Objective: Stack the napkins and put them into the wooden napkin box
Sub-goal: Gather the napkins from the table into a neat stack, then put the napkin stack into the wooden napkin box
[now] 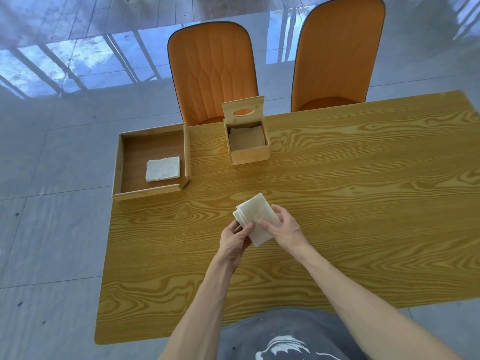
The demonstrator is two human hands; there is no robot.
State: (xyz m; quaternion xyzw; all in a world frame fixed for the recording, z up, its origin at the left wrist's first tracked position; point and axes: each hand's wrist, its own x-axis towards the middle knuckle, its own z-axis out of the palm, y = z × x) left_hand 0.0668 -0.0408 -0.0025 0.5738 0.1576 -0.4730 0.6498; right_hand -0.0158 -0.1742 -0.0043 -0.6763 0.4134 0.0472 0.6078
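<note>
A small stack of white napkins is held just above the middle of the table, fanned slightly. My left hand grips its near left edge and my right hand grips its right side. The wooden napkin box stands at the table's far edge, its lid with an oval slot tipped up and open; napkins lie inside it. More white napkins lie in a shallow wooden tray at the far left corner.
The wood-grain table stretches to the right. Two orange chairs stand behind the far edge. The tray overhangs the table's left edge slightly. Glossy grey floor tiles surround the table.
</note>
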